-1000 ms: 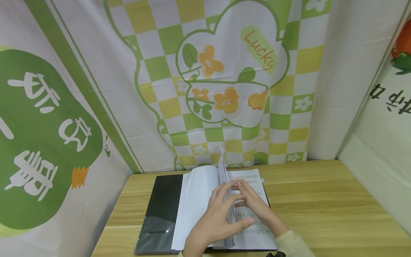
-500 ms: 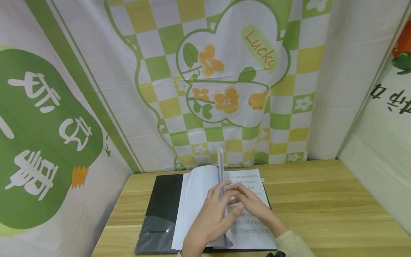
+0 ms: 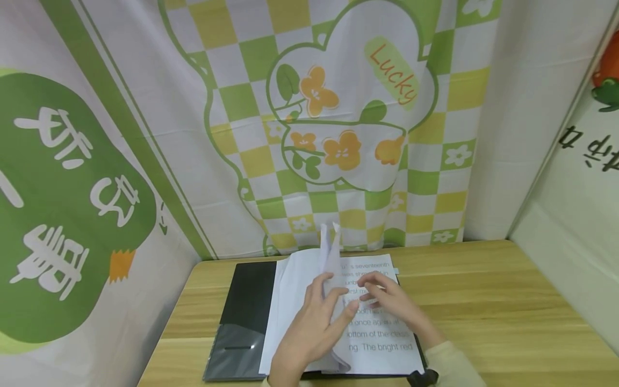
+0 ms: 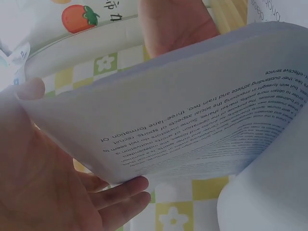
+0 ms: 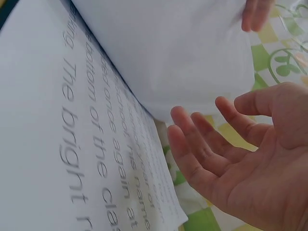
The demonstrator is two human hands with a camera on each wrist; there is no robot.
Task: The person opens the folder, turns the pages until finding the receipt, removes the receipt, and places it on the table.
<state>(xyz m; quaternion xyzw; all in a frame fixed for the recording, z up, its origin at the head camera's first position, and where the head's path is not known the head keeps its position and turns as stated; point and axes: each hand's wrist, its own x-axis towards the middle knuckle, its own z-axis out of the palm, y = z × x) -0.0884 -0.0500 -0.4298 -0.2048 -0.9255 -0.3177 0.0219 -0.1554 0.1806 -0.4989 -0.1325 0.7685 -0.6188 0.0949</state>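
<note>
A black folder (image 3: 251,295) lies spread on the table with white printed sheets in it. Several pages (image 3: 330,260) stand up from its middle, their top edges fanned apart. My left hand (image 3: 311,325) holds these standing pages by their outer edge. In the left wrist view, the thumb of the left hand (image 4: 53,168) lies at the corner of a page (image 4: 202,110) with small print, fingers at its lower edge. My right hand (image 3: 394,303) hovers over the large-print page (image 3: 377,344), apart from the standing pages. Its fingers are loosely bent around nothing in the right wrist view.
The wooden table (image 3: 483,312) extends to both sides of the folder. Behind it hangs a checked green and yellow curtain (image 3: 309,204) against the table's back edge. White printed cloth (image 3: 570,242) closes off the right side. A pale tab (image 3: 395,271) sticks out at the folder's right edge.
My right hand has drawn back to the right, away from the standing pages. The pages have tipped slightly left with my left hand, and their top edges have spread apart.
</note>
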